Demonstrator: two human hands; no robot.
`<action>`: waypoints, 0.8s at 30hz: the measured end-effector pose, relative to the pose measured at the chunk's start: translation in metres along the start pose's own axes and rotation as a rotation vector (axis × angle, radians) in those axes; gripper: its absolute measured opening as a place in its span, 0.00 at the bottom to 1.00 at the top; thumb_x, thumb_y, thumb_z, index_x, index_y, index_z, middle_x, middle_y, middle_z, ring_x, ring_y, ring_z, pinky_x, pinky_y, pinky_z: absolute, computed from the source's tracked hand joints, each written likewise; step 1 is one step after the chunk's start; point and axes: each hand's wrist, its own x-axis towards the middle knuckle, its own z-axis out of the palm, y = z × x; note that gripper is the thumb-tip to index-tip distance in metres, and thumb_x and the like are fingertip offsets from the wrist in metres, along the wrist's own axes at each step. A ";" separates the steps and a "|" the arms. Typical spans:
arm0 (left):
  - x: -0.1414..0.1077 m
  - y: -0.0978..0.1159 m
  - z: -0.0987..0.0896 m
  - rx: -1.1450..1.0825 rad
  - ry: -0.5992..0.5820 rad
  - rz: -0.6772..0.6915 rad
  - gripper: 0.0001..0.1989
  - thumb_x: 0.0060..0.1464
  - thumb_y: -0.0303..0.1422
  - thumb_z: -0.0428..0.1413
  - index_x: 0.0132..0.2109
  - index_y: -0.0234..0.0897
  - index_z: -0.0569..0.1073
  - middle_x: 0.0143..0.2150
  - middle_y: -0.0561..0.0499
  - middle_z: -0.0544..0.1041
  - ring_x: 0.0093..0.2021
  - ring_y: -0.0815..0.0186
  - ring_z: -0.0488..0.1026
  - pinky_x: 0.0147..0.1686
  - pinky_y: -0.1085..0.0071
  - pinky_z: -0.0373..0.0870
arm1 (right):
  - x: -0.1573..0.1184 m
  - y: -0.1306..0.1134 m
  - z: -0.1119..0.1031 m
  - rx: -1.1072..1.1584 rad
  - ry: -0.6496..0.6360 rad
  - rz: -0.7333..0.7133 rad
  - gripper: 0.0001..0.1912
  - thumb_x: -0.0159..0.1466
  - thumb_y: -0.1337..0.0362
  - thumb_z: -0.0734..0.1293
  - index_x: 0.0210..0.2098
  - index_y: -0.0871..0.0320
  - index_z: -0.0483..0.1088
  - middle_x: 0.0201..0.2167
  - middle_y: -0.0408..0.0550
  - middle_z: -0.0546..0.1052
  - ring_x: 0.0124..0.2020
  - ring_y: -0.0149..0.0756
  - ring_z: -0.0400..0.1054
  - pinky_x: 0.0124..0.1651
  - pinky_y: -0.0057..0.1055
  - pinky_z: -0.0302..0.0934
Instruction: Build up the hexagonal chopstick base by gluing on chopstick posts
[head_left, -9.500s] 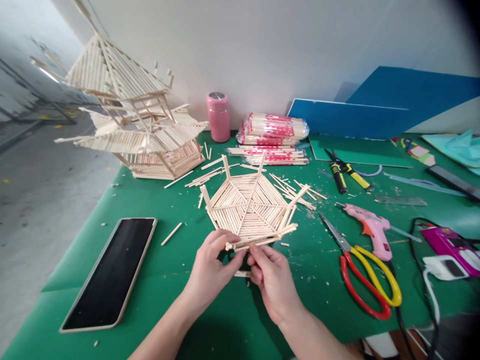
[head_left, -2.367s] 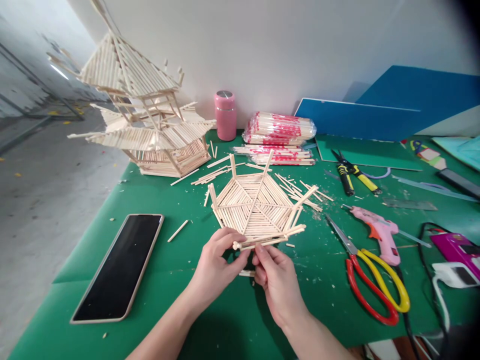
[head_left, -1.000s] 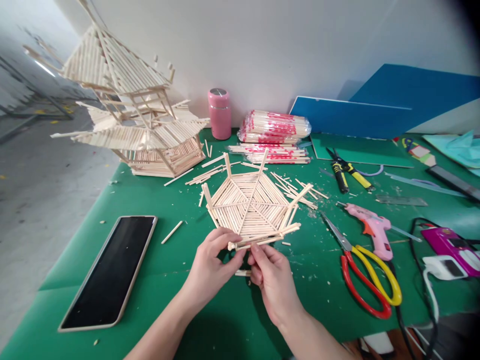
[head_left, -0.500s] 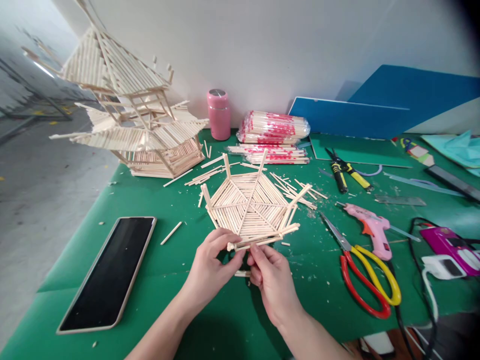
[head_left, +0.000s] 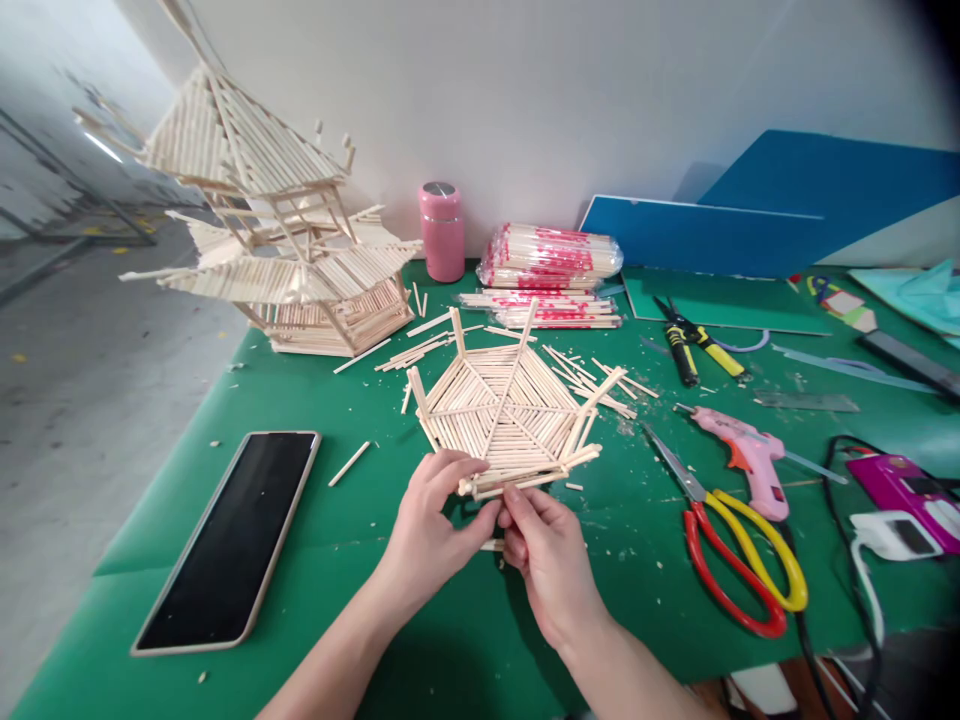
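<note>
A hexagonal base of thin wooden sticks (head_left: 504, 408), with short posts at its corners, lies in front of me on the green table. My left hand (head_left: 439, 515) grips its near-left corner, fingers over the top and thumb below the near edge. Beside it, my right hand (head_left: 547, 545) pinches a wooden stick (head_left: 510, 487) along that near edge. Both thumbs nearly meet there. Fingers hide part of the stick, so whether it is fixed to the base I cannot tell. Another stick end (head_left: 493, 545) shows on the table under the hands.
A stick-built pagoda (head_left: 300, 260) stands back left. A phone (head_left: 229, 545) lies left. Behind are a pink flask (head_left: 442, 232) and bagged sticks (head_left: 551, 255). Scissors (head_left: 739, 550), a glue gun (head_left: 742, 455) and pliers (head_left: 694, 345) lie right. Loose sticks (head_left: 589, 380) surround the base.
The whole view has shifted slightly, so things appear a little further right. My left thumb has moved closer to the right hand's fingertips. Both hands stay at the near edge.
</note>
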 end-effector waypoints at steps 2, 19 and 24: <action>0.001 0.000 0.000 0.004 0.001 0.003 0.07 0.45 0.27 0.55 0.35 0.36 0.71 0.34 0.48 0.71 0.37 0.63 0.70 0.38 0.64 0.68 | 0.000 0.000 0.000 0.004 0.000 -0.002 0.15 0.51 0.57 0.69 0.18 0.61 0.65 0.13 0.35 0.62 0.12 0.17 0.46 0.16 0.22 0.39; 0.002 -0.004 0.000 -0.052 -0.046 -0.018 0.04 0.48 0.27 0.54 0.34 0.35 0.72 0.34 0.48 0.70 0.37 0.63 0.69 0.37 0.64 0.67 | 0.001 0.001 0.000 0.009 0.003 0.006 0.15 0.52 0.57 0.69 0.19 0.61 0.65 0.14 0.35 0.62 0.12 0.16 0.46 0.16 0.21 0.38; 0.002 -0.004 0.000 -0.058 -0.062 -0.030 0.04 0.48 0.27 0.54 0.34 0.35 0.71 0.34 0.48 0.69 0.37 0.64 0.69 0.36 0.65 0.67 | 0.001 0.001 -0.001 0.015 -0.001 0.011 0.15 0.51 0.57 0.69 0.18 0.61 0.65 0.13 0.35 0.62 0.12 0.16 0.46 0.16 0.21 0.39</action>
